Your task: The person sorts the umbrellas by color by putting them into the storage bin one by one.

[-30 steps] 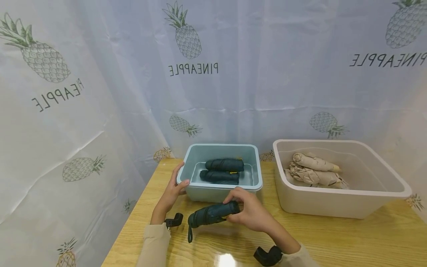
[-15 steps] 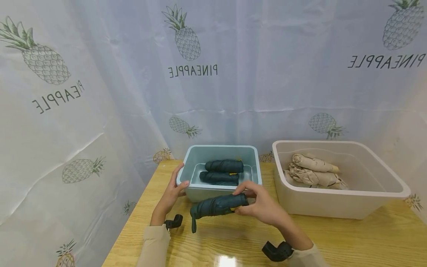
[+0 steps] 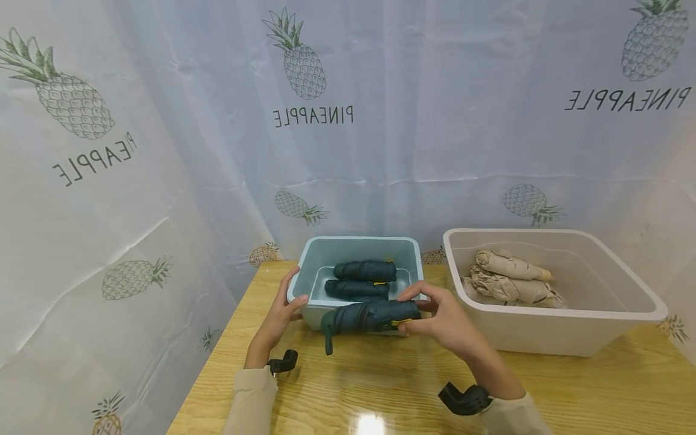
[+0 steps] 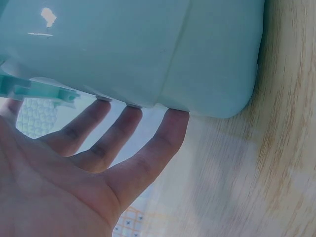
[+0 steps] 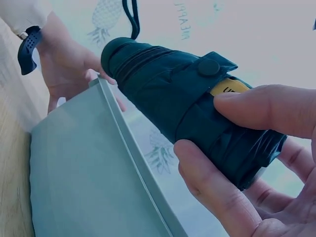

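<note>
My right hand (image 3: 443,314) grips a folded dark-green umbrella (image 3: 361,317) by its right end, thumb near a yellow tag (image 5: 230,88). The umbrella lies level in the air, its wrist loop hanging on the left, and overlaps the near rim of a light-blue plastic bin (image 3: 359,244) in the head view. My left hand (image 3: 281,311) holds that bin's near left corner, with the thumb at the rim and fingertips (image 4: 177,118) against the outer side wall. Inside lie two similar folded umbrellas, one at the back (image 3: 364,270) and one nearer (image 3: 356,289); the held umbrella hides the floor in front.
A larger beige bin (image 3: 549,331) stands to the right, holding tan crinkled, rolled bundles (image 3: 511,266) at its left side. Both bins sit on a wooden table (image 3: 326,393). A pineapple-print curtain (image 3: 391,151) hangs behind and at the left.
The right hand has carried the umbrella up, right and away from me, from in front of the blue bin to its near rim. The left hand has stayed in place.
</note>
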`<state>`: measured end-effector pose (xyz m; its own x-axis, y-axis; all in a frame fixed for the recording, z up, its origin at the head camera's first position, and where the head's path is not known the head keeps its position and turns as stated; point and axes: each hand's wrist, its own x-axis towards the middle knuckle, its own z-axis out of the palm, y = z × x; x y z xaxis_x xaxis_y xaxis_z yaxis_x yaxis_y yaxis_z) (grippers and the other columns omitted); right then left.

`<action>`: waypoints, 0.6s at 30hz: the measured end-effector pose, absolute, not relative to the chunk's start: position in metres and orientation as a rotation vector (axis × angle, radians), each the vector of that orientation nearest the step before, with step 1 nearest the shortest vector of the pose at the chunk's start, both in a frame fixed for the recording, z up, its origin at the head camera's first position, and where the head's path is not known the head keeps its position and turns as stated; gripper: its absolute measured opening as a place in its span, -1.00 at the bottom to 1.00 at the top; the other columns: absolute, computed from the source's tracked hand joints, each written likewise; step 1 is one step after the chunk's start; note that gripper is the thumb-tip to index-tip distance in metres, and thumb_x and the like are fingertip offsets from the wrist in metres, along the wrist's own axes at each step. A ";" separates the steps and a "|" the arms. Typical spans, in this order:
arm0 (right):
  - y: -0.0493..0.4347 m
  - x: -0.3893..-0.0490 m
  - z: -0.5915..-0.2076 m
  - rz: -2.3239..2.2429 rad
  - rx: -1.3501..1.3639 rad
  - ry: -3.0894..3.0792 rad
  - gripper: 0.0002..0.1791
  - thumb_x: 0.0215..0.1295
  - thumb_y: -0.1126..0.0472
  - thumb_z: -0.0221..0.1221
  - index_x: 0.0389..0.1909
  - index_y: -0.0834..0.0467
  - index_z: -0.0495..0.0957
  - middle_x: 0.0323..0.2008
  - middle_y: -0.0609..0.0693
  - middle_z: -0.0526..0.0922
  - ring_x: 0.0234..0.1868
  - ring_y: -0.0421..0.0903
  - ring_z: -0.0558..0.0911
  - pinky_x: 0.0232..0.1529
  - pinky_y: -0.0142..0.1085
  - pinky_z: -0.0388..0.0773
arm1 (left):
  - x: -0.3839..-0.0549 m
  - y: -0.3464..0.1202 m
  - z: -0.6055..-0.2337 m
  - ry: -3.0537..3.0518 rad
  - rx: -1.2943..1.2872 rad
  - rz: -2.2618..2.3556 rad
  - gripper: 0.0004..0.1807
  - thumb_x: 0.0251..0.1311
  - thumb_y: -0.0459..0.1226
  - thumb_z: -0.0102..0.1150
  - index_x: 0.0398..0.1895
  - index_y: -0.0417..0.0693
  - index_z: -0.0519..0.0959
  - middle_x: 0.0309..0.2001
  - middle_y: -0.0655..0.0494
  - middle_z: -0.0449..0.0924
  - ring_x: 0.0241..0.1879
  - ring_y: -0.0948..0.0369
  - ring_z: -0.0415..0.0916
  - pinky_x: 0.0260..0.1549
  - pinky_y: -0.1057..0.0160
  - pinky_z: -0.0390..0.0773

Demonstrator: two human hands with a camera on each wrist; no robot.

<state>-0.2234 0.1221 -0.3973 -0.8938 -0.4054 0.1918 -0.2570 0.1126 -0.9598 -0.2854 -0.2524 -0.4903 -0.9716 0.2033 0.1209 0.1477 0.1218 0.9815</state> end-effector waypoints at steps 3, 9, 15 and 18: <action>0.126 -0.224 -0.396 -1.953 -0.660 2.203 -0.55 0.07 0.38 0.47 -0.01 0.27 0.56 0.15 0.32 0.48 -0.07 0.03 0.75 -0.24 -0.13 0.71 | -0.285 -0.252 -0.490 2.320 0.367 2.021 -0.21 0.46 -0.14 0.03 0.63 0.44 -0.09 0.62 -0.11 -0.19 0.44 -0.34 0.21 0.12 -0.31 0.54; 0.132 -0.227 -0.396 -2.027 -0.622 2.201 -0.54 0.08 0.40 0.45 0.02 0.30 0.55 0.17 0.27 0.45 -0.12 -0.02 0.77 -0.19 -0.16 0.73 | -0.285 -0.253 -0.490 2.323 0.371 2.016 -0.21 0.47 -0.15 0.03 0.63 0.44 -0.09 0.62 -0.10 -0.20 0.43 -0.35 0.22 0.12 -0.31 0.53; 0.138 -0.231 -0.398 -2.096 -0.571 2.233 -0.54 0.06 0.43 0.45 0.01 0.27 0.58 0.12 0.04 0.52 -0.14 -0.10 0.74 -0.16 -0.20 0.72 | -0.284 -0.253 -0.489 2.320 0.375 2.014 -0.22 0.49 -0.14 0.01 0.63 0.45 -0.09 0.63 -0.08 -0.22 0.45 -0.33 0.19 0.13 -0.31 0.53; 0.141 -0.232 -0.398 -2.138 -0.579 2.195 -0.57 0.08 0.44 0.44 0.00 0.24 0.59 0.10 -0.05 0.54 -0.13 -0.13 0.74 -0.15 -0.21 0.72 | -0.285 -0.253 -0.489 2.315 0.377 2.016 -0.22 0.49 -0.15 0.01 0.64 0.43 -0.10 0.64 -0.08 -0.23 0.45 -0.34 0.17 0.13 -0.31 0.53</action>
